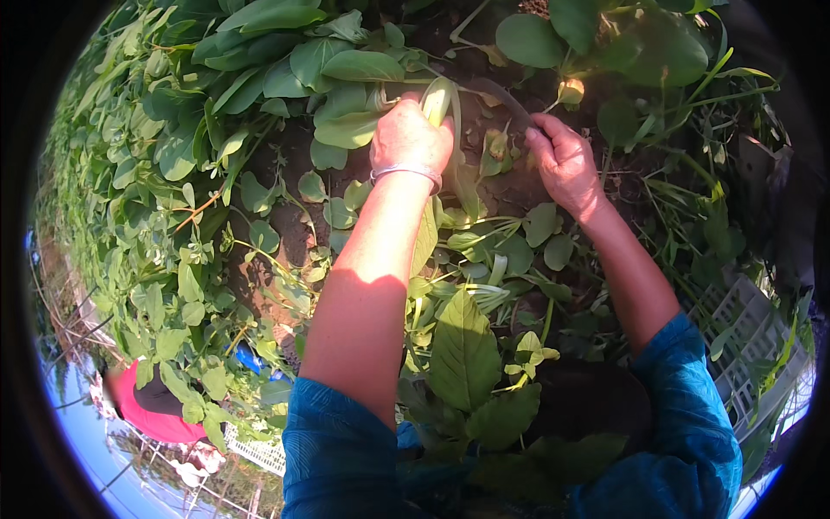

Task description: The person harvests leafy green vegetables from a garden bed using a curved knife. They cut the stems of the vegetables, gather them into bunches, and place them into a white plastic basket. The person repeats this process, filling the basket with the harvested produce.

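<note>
My left hand [412, 136], with a bracelet [405, 170] on the wrist, grips the pale green stalk of a leafy green plant [438, 100] that looks like bok choy. In my right hand [567, 159] is a dark curved blade [502, 96], probably a sickle; its handle is hidden by my fingers. The blade arcs left over the soil towards the stalk; whether it touches the plant I cannot tell. Between my forearms, loose pale-stemmed greens [489, 285] lie on the ground.
Dense leafy plants [168, 136] fill the left side. A broad-leaved plant [463, 350] rises close before my body. White plastic crates stand at the right [746, 344] and lower left [259, 447]. Another person in pink [155, 409] is bent over at the lower left.
</note>
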